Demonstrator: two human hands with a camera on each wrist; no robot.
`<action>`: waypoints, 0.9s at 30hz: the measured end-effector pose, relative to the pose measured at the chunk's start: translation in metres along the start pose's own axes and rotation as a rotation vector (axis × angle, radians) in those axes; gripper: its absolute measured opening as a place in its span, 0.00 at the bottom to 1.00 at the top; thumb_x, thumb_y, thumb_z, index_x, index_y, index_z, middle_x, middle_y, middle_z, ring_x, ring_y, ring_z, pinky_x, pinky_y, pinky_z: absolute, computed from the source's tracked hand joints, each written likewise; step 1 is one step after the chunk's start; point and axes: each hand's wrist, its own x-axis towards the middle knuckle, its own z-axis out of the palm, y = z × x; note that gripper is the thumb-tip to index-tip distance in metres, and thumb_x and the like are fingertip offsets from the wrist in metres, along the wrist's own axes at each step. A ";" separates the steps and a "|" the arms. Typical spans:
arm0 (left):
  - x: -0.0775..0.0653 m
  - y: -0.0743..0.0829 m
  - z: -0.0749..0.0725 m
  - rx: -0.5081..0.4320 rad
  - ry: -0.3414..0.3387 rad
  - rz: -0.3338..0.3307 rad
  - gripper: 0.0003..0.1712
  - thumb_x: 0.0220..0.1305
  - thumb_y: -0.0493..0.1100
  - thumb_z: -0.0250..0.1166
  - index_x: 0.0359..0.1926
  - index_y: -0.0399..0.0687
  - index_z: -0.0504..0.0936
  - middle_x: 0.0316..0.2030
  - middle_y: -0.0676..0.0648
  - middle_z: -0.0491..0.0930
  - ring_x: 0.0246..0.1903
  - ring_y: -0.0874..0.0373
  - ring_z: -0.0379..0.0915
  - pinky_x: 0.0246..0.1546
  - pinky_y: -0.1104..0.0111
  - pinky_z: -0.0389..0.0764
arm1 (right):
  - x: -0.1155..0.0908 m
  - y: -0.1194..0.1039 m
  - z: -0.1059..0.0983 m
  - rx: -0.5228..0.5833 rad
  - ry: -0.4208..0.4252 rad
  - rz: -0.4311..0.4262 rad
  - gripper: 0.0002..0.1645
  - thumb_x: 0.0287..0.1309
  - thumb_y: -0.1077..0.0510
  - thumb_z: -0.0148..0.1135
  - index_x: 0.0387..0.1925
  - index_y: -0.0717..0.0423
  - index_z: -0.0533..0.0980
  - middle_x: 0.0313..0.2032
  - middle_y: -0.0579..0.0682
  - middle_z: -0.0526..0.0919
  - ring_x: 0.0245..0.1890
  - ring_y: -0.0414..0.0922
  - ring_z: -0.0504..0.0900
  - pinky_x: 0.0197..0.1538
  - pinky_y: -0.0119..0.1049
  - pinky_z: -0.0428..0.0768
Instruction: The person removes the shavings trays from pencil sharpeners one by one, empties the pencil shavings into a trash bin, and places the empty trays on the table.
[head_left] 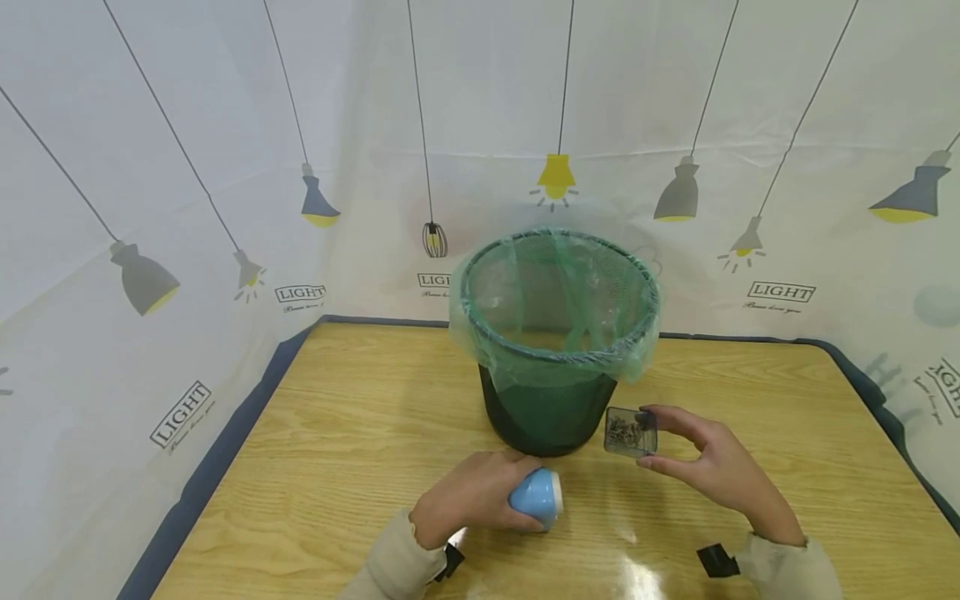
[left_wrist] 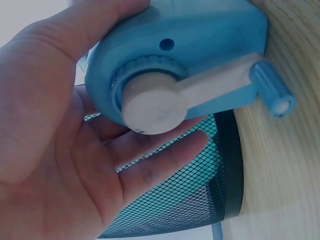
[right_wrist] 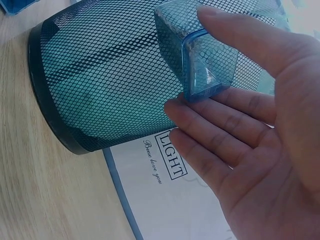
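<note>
In the head view my left hand (head_left: 480, 490) grips a blue crank pencil sharpener (head_left: 532, 498) low over the table, in front of the waste bin (head_left: 551, 417). The left wrist view shows its white crank arm (left_wrist: 217, 86) with a blue knob at the end; my thumb lies on one side of the body and fingers on the other. Between thumb and fingers my right hand (head_left: 720, 462) pinches the clear shavings drawer (head_left: 648, 437), beside the bin's right side. Dark pencil shavings (head_left: 622, 432) lie inside it. In the right wrist view the drawer (right_wrist: 210, 65) overlaps the bin's mesh.
A green plastic bag (head_left: 645, 354) lines the mesh bin and folds over its rim. Wood-grain tabletop (head_left: 360, 417) surrounds the bin. White sheeting (head_left: 495, 75) printed with lamps stands behind and along the left. A black tag (head_left: 717, 561) sits by the right sleeve.
</note>
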 end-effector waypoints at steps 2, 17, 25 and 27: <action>0.000 0.000 0.000 -0.004 -0.003 -0.001 0.40 0.53 0.63 0.74 0.63 0.52 0.75 0.51 0.54 0.81 0.43 0.65 0.77 0.41 0.74 0.79 | 0.000 -0.001 0.000 -0.003 0.002 0.004 0.34 0.55 0.60 0.73 0.64 0.51 0.73 0.53 0.49 0.84 0.54 0.31 0.78 0.56 0.21 0.73; 0.003 0.001 0.003 -0.017 -0.002 0.001 0.39 0.53 0.63 0.74 0.62 0.53 0.75 0.50 0.55 0.80 0.44 0.66 0.76 0.42 0.75 0.78 | 0.000 0.000 -0.001 -0.019 0.005 0.000 0.34 0.55 0.59 0.73 0.63 0.52 0.74 0.53 0.47 0.84 0.53 0.32 0.79 0.55 0.23 0.74; 0.003 0.001 0.002 -0.020 -0.002 0.002 0.39 0.53 0.63 0.73 0.62 0.53 0.75 0.50 0.55 0.79 0.44 0.67 0.76 0.43 0.75 0.78 | -0.001 0.001 -0.002 -0.013 0.005 0.002 0.34 0.55 0.59 0.73 0.64 0.52 0.73 0.53 0.50 0.84 0.54 0.31 0.78 0.56 0.22 0.73; 0.003 0.001 0.002 -0.018 0.002 0.006 0.39 0.53 0.63 0.73 0.62 0.53 0.75 0.50 0.55 0.79 0.44 0.66 0.76 0.43 0.74 0.78 | -0.001 0.000 -0.002 -0.014 0.004 0.006 0.34 0.55 0.59 0.73 0.64 0.52 0.73 0.53 0.50 0.84 0.54 0.31 0.78 0.56 0.22 0.74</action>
